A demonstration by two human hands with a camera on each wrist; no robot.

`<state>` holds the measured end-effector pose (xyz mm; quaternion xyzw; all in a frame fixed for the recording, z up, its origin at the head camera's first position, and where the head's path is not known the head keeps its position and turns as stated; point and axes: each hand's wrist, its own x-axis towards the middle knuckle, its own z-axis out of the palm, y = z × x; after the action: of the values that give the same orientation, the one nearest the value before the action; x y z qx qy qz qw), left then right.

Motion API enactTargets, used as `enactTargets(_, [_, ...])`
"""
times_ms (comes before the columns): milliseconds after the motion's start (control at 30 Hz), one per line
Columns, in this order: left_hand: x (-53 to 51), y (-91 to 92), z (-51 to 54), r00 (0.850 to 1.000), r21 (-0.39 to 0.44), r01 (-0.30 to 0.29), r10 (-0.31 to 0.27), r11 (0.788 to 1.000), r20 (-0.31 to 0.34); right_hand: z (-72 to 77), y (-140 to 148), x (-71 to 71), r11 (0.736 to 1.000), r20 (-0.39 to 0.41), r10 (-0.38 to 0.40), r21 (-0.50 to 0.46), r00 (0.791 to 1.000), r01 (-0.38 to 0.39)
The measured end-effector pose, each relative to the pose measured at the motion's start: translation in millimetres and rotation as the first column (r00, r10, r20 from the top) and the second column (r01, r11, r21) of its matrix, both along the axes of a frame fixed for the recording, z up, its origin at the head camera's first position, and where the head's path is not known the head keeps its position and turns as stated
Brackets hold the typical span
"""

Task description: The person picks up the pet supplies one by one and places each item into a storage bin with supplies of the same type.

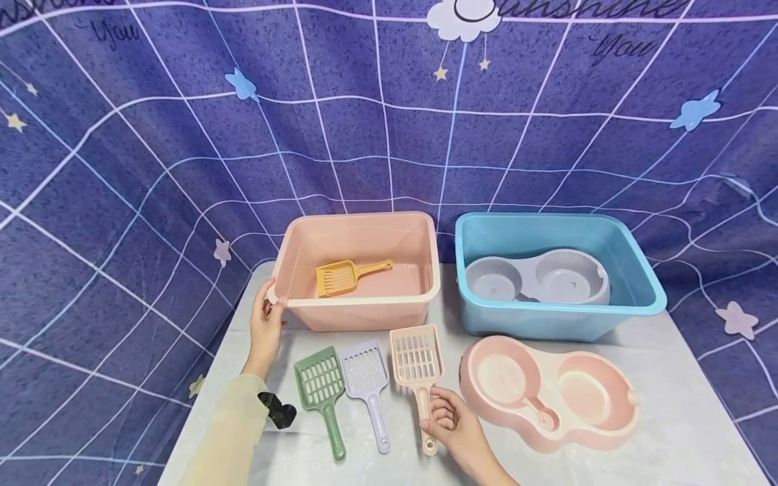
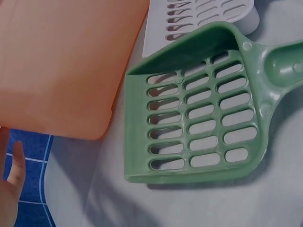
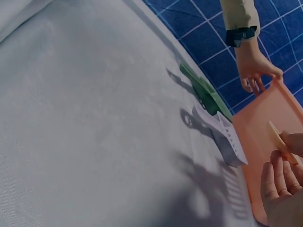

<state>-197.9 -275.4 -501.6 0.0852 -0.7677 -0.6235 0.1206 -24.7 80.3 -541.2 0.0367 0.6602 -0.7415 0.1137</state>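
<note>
Tubs: two, smooth moulded plastic with rounded corners and rolled rims; the pink tub (image 1: pixel 358 316) stood to the left of the blue tub (image 1: pixel 541 322).
Scoops: four, each with a slotted blade and a slim handle. The green scoop (image 1: pixel 326 408) and lilac scoop (image 1: pixel 369 391) lay side by side on the table, in front of the pink tub; the yellow scoop (image 1: pixel 346 277) lay inside it.
Green blade: from the left wrist I saw three columns of rounded slots and a raised lip.
Beige scoop: held by its handle above the table (image 1: pixel 675 391), before the pink tub's right front corner, blade pointing towards the tub.
Right hand (image 1: pixel 457 425): thumb and fingers closed on the beige handle, pinching it.
Left hand (image 1: pixel 266 331): gripped the pink tub's left front corner, thumb and fingers at the rim.
Bowls: two, each with two round wells; the grey bowl (image 1: pixel 527 271) sat in the blue tub, the pink bowl (image 1: pixel 550 371) on the table in front of it.
Table: pale grey, faintly creased.
Backdrop (image 1: pixel 377 128): one purple-blue cloth, rippled, printed with lines and stars.
</note>
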Motion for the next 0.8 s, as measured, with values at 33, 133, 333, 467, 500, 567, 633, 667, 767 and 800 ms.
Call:
enactTargets(33, [-0.1,-0.5,-0.1,1.000,-0.002,0.003,-0.003,1.000,0.007,1.1,0.1,0.7,1.000,-0.004,0.002,0.000,1.000,-0.002])
enactTargets(133, [1.0,0.3,-0.1,1.000,-0.012,0.002,-0.002,1.000,0.021,4.4,0.1,3.0,1.000,-0.006,0.006,-0.010,1.000,-0.006])
enactTargets(333, [1.1,2.8,-2.2,1.000,-0.030,-0.025,0.025,0.999,-0.003,13.3,-0.4,6.2,1.000,-0.023,0.011,0.015,1.000,-0.011])
enactTargets(467, [0.9,3.2,-2.1,1.000,-0.034,-0.026,0.026,0.999,-0.013,19.9,-1.2,7.1,1.000,-0.060,-0.007,0.016,0.998,0.008])
enactTargets(500, [1.2,3.4,-1.7,1.000,-0.035,-0.025,0.025,0.999,-0.013,21.4,-1.5,7.6,1.000,-0.080,-0.011,0.019,0.997,0.013])
enactTargets(567, [2.0,3.5,-1.3,1.000,-0.043,-0.024,0.024,0.999,-0.010,24.0,-1.8,8.1,1.000,-0.101,-0.017,0.014,0.995,0.018])
enactTargets(633, [2.6,3.6,-1.0,1.000,-0.049,-0.021,0.020,0.999,-0.013,26.3,-2.0,8.5,1.000,-0.124,-0.021,0.017,0.992,0.024])
enactTargets(667, [2.8,3.7,-0.9,1.000,-0.052,-0.020,0.019,0.998,-0.016,27.2,-2.0,8.5,0.999,-0.133,-0.025,0.016,0.991,0.028])
enactTargets(767, [2.7,4.4,-0.9,1.000,-0.047,-0.018,0.017,0.999,-0.024,29.8,-1.7,8.3,0.999,-0.150,-0.037,0.014,0.988,0.040])
enactTargets(800, [2.3,4.6,-1.2,1.000,-0.042,-0.020,0.019,0.999,-0.025,30.2,-1.6,8.3,0.999,-0.160,-0.042,0.015,0.986,0.045])
